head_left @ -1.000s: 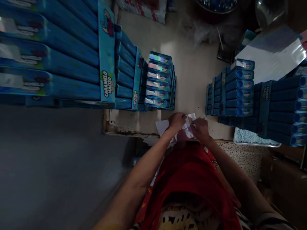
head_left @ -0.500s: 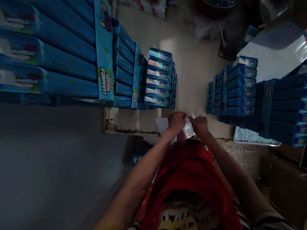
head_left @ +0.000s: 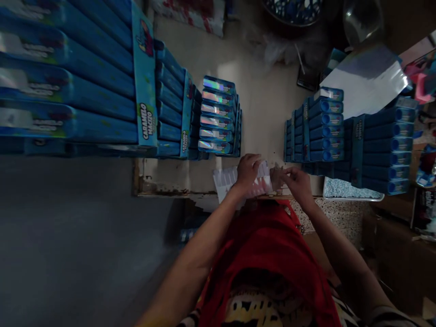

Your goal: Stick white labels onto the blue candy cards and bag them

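Observation:
My left hand (head_left: 248, 172) is closed on a glossy white sheet (head_left: 225, 180) marked with rows of pale strips, like a sheet of stickers. The sheet lies at the table's front edge, tilted, and part of it is hidden under the hand. To its right, my right hand (head_left: 299, 184) pinches a thin, greyish see-through piece (head_left: 277, 176) just beyond the sheet's right end. That piece is blurred, so its exact kind does not show. Beyond the left hand stands a stack of blue boxes (head_left: 216, 121) with shiny strips on their ends.
Large stacks of blue boxes (head_left: 98, 100) marked "Caramelo Macizo" fill the left. More blue boxes (head_left: 327, 131) stand at right, beside a tray of pale blue pieces (head_left: 350, 190). A white sheet (head_left: 364, 81), a dark bowl (head_left: 294, 20) and plastic bags lie farther back.
My right hand has moved right, away from the sheet, with the see-through piece at its fingertips. My left hand stays on the sheet. The view has shifted slightly right.

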Motion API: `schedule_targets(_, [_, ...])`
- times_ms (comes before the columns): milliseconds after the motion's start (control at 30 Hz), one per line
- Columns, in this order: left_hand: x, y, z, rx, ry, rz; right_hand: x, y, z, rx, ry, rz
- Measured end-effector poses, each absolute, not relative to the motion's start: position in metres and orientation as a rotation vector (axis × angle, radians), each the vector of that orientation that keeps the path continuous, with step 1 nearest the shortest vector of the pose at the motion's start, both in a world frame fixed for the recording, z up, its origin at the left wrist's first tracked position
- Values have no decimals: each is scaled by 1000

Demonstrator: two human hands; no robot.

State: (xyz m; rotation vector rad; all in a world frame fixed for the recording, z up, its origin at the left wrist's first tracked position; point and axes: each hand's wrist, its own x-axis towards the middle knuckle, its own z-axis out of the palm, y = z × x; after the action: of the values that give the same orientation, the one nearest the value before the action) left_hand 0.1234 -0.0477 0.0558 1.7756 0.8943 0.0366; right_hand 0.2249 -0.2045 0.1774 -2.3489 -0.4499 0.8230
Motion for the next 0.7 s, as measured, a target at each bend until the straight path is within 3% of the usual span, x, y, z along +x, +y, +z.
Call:
schedule_targets(133, [135,-63,97,1058,718,-29,251,-206,208,-2245,-375,865])
schedule_targets(233, [143,-68,123,834,650,-19,262,-207,218,-2194,-350,881])
schedule_targets(700, [149,-61,157,972,697,-13,276,-197,265,-2121,-303,898])
